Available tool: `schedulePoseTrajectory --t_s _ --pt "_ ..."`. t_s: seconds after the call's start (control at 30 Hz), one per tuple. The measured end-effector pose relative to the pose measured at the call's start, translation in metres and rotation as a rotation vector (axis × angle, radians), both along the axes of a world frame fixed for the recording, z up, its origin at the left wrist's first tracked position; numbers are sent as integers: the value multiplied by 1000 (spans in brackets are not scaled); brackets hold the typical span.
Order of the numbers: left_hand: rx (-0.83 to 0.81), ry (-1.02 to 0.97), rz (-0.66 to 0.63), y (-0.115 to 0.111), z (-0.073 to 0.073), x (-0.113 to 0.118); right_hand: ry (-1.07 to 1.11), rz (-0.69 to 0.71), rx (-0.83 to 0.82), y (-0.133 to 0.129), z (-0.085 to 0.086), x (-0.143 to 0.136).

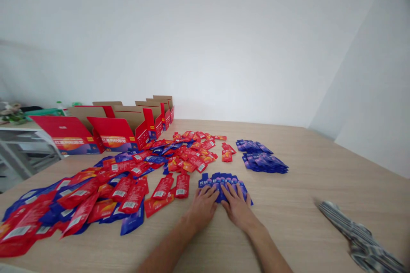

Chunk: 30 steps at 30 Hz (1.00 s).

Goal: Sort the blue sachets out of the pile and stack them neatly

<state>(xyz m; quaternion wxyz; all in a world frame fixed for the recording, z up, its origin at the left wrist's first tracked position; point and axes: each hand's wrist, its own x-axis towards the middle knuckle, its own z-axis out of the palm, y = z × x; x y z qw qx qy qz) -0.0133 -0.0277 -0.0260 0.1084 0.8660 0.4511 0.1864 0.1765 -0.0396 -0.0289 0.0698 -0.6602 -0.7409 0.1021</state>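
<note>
Several blue pouches (224, 178) lie overlapped in a row near the middle of the table, their spouted ends pointing away from me. My left hand (205, 205) lies flat on the left part of this row, fingers stretched out. On the right part rests my right hand (236, 205), its fingers spread over the pouches. Both palms hide the lower portions of the row. Just left of my left hand is a red pouch (182, 186) with a white barcode label. Beyond my right hand, more blue pouches (265, 163) are laid in two overlapping groups.
A large heap of mixed red and blue pouches (105, 194) spreads across the table's left side. Red cardboard boxes (117, 141) with raised flaps stand behind it. A blurred striped cloth item (358, 234) lies at the right. A white wall (243, 51) borders the table's far edge.
</note>
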Motion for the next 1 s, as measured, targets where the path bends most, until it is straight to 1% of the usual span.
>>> schedulePoseTrajectory --t_s 0.17,0.27,0.33,0.47,0.6,0.7,0.77,0.87,0.93,1.0 --pt "-4 -37 36 -5 6 5 -43 -9 112 1 -5 -3" --pt "20 -53 97 -7 12 2 -78 2 206 2 1 -12" --pt "56 -71 172 -10 17 -6 -77 28 262 4 8 -22" --pt "115 -49 383 -17 31 -35 -29 102 353 10 21 -56" --pt "156 34 583 -27 42 -72 72 231 347 11 30 -105" --pt "163 113 727 -33 47 -99 157 351 317 8 32 -146" --pt "160 175 845 -37 47 -115 208 402 298 6 31 -171" --pt "196 255 1009 -43 44 -137 256 471 261 0 28 -203" --pt "213 273 1085 -48 41 -149 293 510 260 -6 29 -220" --pt "180 256 1125 -52 37 -161 328 554 261 -13 32 -233"
